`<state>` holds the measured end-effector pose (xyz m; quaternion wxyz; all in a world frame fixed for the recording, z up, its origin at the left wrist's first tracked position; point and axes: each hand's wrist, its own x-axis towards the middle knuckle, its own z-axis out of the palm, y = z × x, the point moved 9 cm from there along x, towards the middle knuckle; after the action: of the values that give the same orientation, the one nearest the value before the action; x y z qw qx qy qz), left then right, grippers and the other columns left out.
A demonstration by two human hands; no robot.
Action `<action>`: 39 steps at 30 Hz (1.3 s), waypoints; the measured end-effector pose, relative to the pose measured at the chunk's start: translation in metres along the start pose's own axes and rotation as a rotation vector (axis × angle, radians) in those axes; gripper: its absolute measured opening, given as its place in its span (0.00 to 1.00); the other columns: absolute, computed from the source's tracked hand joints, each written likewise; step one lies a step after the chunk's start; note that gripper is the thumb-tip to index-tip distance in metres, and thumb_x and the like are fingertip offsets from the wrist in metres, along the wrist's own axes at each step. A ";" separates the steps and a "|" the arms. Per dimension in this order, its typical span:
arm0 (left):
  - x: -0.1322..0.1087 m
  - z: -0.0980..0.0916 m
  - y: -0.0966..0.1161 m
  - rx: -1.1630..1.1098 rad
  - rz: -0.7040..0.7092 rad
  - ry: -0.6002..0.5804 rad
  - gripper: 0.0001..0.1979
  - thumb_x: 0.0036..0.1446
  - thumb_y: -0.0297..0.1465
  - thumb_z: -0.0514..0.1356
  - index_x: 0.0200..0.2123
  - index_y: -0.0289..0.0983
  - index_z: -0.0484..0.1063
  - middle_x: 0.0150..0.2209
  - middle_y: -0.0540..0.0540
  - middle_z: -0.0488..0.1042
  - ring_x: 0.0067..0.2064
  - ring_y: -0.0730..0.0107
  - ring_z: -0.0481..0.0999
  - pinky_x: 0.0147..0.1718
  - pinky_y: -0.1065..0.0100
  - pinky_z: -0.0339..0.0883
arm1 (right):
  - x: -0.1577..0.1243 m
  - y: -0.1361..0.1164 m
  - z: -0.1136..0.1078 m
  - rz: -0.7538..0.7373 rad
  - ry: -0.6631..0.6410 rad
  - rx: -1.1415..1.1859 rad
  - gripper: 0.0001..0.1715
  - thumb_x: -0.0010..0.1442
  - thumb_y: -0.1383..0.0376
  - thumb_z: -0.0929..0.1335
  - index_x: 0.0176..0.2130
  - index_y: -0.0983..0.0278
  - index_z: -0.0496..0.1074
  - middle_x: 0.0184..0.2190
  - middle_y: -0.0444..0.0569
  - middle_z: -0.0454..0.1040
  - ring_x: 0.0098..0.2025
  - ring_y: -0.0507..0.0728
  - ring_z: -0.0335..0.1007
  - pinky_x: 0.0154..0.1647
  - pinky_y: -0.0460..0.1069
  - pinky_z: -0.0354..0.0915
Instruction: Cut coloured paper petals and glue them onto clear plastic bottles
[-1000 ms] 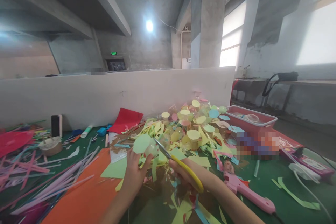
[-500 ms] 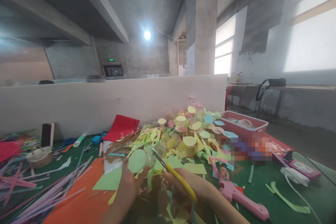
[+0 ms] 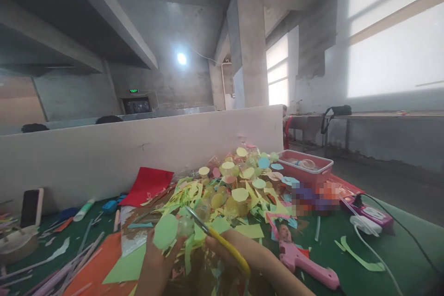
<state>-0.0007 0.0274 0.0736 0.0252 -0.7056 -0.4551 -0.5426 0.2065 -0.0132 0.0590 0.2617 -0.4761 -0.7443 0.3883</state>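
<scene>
My left hand (image 3: 156,266) holds a small clear ball (image 3: 185,225) with a round light-green paper disc (image 3: 165,231) stuck on it, low in the middle of the view. My right hand (image 3: 239,254) grips yellow-handled scissors (image 3: 222,244), whose blades point up-left and touch the ball at the disc's edge. Both hands hover over paper scraps on the green table (image 3: 388,259).
Behind the hands lies a heap of paper-capped balls and coloured scraps (image 3: 236,185). A pink tray (image 3: 305,169) and a pink glue gun (image 3: 301,263) are to the right, orange paper (image 3: 93,268) and a phone (image 3: 30,207) to the left. A white partition (image 3: 138,152) closes the back.
The camera has tilted up and swung right, so everything sits lower and further left in the picture. The hands keep the same hold on the ball and the scissors.
</scene>
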 end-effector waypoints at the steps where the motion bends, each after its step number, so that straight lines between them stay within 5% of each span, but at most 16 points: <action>1: 0.000 0.000 -0.001 0.002 -0.011 -0.014 0.16 0.50 0.45 0.60 0.41 0.46 0.76 0.43 0.43 0.78 0.51 0.48 0.72 0.50 0.44 0.67 | 0.000 0.000 0.003 -0.016 -0.028 0.007 0.35 0.59 0.38 0.55 0.23 0.65 0.62 0.20 0.43 0.60 0.23 0.50 0.55 0.22 0.44 0.54; 10: -0.006 0.003 -0.003 -0.057 -0.275 -0.103 0.24 0.45 0.50 0.62 0.40 0.39 0.72 0.44 0.39 0.76 0.47 0.50 0.76 0.48 0.48 0.68 | 0.002 0.000 0.007 -0.064 -0.074 -0.034 0.36 0.63 0.40 0.51 0.26 0.64 0.65 0.19 0.43 0.61 0.22 0.51 0.59 0.23 0.43 0.57; 20: -0.007 0.007 -0.005 -0.083 -0.339 -0.172 0.27 0.47 0.48 0.61 0.46 0.37 0.70 0.46 0.38 0.75 0.48 0.50 0.75 0.49 0.50 0.68 | 0.001 0.007 0.001 0.049 -0.021 -0.034 0.36 0.59 0.36 0.54 0.21 0.63 0.58 0.14 0.41 0.58 0.18 0.50 0.57 0.19 0.44 0.55; 30: -0.012 0.010 -0.004 -0.322 -0.423 -0.116 0.38 0.50 0.47 0.62 0.60 0.40 0.54 0.56 0.36 0.69 0.57 0.53 0.69 0.55 0.53 0.63 | -0.004 -0.010 0.003 -0.135 -0.046 -0.075 0.35 0.62 0.39 0.53 0.29 0.64 0.64 0.22 0.41 0.58 0.26 0.51 0.54 0.27 0.44 0.57; 39: -0.005 0.007 0.002 -0.224 -0.381 -0.125 0.36 0.50 0.48 0.61 0.58 0.39 0.57 0.56 0.36 0.69 0.58 0.49 0.68 0.53 0.51 0.64 | -0.004 -0.009 -0.001 -0.097 -0.056 -0.090 0.35 0.61 0.38 0.52 0.29 0.64 0.62 0.23 0.42 0.57 0.26 0.51 0.53 0.27 0.46 0.55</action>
<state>0.0055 0.0268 0.0672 -0.1844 -0.6378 -0.5176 -0.5397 0.2049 -0.0190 0.0672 0.2374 -0.4397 -0.7903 0.3547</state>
